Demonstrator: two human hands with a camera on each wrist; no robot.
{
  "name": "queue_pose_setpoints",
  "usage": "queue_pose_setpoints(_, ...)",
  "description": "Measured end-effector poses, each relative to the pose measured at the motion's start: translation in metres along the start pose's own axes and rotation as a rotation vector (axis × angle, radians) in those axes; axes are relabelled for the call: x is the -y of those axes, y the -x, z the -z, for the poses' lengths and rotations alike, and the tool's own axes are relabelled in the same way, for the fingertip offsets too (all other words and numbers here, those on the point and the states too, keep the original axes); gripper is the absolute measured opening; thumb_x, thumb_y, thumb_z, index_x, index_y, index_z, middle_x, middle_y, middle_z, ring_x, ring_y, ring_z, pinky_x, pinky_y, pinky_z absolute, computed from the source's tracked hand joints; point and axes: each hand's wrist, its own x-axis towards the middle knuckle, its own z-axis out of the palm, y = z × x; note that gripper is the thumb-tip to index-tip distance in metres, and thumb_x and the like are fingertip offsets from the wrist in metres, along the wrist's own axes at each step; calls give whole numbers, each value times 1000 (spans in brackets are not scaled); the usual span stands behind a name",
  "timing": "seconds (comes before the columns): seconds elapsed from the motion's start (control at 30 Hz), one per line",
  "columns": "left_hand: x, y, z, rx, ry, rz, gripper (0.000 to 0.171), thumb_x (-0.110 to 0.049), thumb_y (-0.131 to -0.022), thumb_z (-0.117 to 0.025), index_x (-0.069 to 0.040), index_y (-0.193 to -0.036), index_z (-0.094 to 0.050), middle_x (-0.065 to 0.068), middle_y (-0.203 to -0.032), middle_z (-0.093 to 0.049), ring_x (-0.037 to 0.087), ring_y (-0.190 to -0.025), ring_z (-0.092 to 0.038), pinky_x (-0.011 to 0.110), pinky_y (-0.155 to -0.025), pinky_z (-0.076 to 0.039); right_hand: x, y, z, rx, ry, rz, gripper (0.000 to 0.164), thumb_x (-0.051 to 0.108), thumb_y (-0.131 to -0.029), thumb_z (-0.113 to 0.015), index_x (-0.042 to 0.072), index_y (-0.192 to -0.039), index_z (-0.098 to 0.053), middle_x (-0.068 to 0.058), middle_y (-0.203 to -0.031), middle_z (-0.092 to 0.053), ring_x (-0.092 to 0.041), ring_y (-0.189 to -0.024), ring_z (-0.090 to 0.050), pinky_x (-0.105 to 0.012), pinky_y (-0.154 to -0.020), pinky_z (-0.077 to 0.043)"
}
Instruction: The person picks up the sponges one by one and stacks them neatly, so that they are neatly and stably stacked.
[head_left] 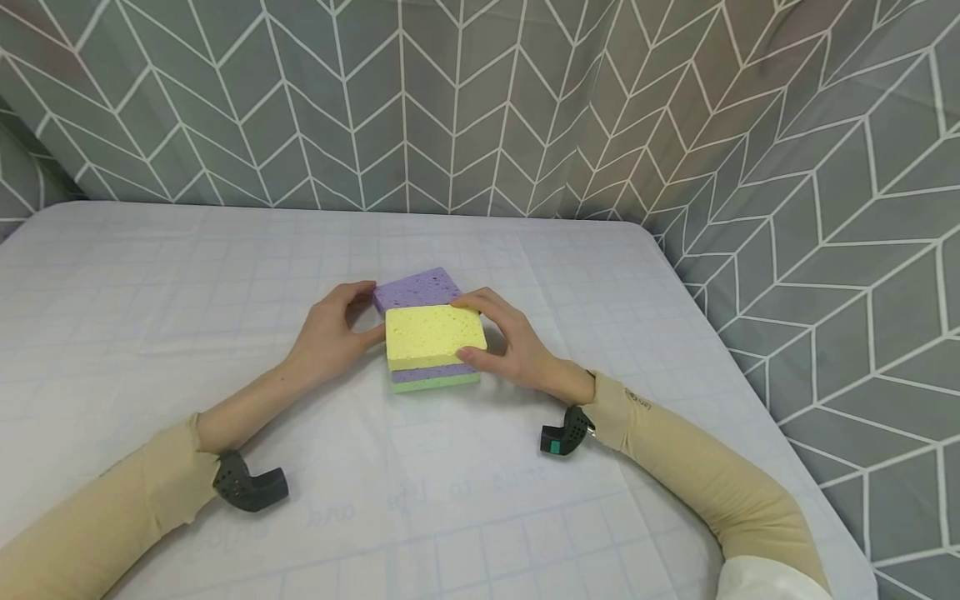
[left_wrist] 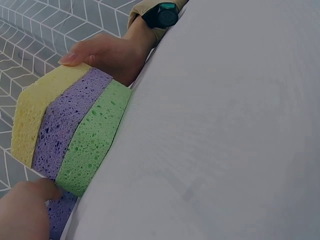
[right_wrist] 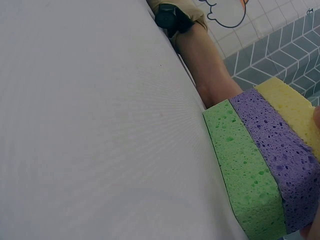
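Observation:
A yellow sponge (head_left: 431, 336) lies on top of a purple sponge (head_left: 431, 373) and a green sponge (head_left: 435, 385), which form a stack. My right hand (head_left: 517, 342) grips the yellow one at its right end, fingers at the back edge and thumb in front. Behind the stack, at an angle, sits another purple sponge (head_left: 417, 289). My left hand (head_left: 333, 333) curves round the left end of that rear sponge, its thumb tip right at the stack's left side. In the left wrist view the left thumb (left_wrist: 30, 200) overlaps the rear sponge.
A white cloth with a faint grid covers the table (head_left: 262, 250). Grey curtains (head_left: 450, 108) with white lines hang behind the table and along its right side. A dark wrist camera (head_left: 251, 485) sits on the left wrist, another camera (head_left: 566, 432) on the right.

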Motion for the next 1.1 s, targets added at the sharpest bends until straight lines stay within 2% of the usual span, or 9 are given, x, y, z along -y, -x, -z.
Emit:
queue_pose_setpoints(0.23, 0, 0, 1, 9, -8, 19, 73, -30, -92, -71, 3, -149, -38, 22, -149, -45, 38, -139, -43, 50, -119, -39, 0, 0, 0, 0, 1, 1, 67, 56, -94, -58, 0, -131, -56, -14, -124, -60, -23, -116, -54, -39, -107, -48)
queue_pose_setpoints(0.5, -1, -2, 0, 12, -27, -3, 73, -24, -90, -74, 5, -147, -38, 24, -149, -45, 39, -138, -44, 51, -118, -39, 0, 1, 1, -3, 6, -6, 67, 57, -94, -58, 1, -131, -56, -13, -125, -60, -23, -117, -54, -39, -108, -47)
queue_pose_setpoints(0.83, 0, 0, -2, -43, 13, -14, 73, -23, -87, -77, 4, -146, -42, 23, -144, -49, 39, -134, -48, 50, -116, -42, 0, 2, 1, -2, 3, -11, 68, 57, -94, -58, 1, -131, -56, -13, -124, -60, -23, -117, -54, -39, -108, -47)
queue_pose_setpoints(1.1, 0, 1, -1, -61, 37, -28, 71, -21, -87, -78, 5, -144, -44, 23, -142, -51, 39, -132, -50, 49, -115, -44, -2, 0, 0, -4, -1, 10, 67, 55, -94, -58, 0, -131, -56, -14, -124, -60, -24, -116, -54, -39, -106, -48)
